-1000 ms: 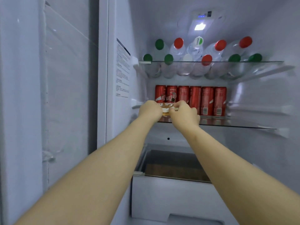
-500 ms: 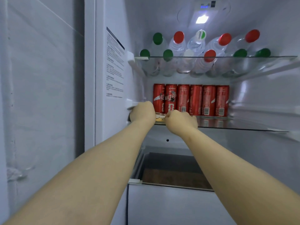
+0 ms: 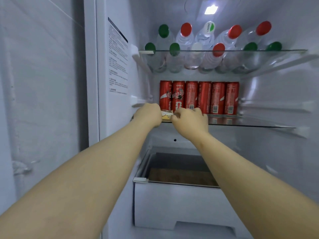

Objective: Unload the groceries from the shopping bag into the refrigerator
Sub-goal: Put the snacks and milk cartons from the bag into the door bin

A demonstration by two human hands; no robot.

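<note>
Reaching into the open refrigerator (image 3: 276,152), both bare forearms run from the bottom corners of the frame toward the centre.

Left edge of frame: a pale grey panel (image 3: 34,83).
Next to it, on the inner side wall: a printed label (image 3: 118,57), text too small to read.

Left hand (image 3: 148,115): back of the hand faces the camera and the fingers are hidden behind it. It covers the left end of the small packet (image 3: 166,115); cannot tell whether it grips.

Small packet: white, yellow and brown wrapper, between the two hands at the front left of the middle glass shelf (image 3: 250,125), just in front of the two leftmost cans. Cannot tell whether it rests on the glass.

Right hand (image 3: 189,121): fingers curled, thumb and fingertips pinching the right end of the packet.

Lower centre, below the hands: a white drawer (image 3: 172,204), open at the top, with something brown inside.

Centre, behind the hands: six red cans (image 3: 205,97) stand upright in a row, side by side, at the back of the middle shelf.

Above the cans: the upper glass shelf (image 3: 284,50) carries clear bottles (image 3: 185,39) lying on their sides in two tiers, green, red and white caps toward the camera.

Top, right of centre: the interior light (image 3: 211,9) is lit.
</note>
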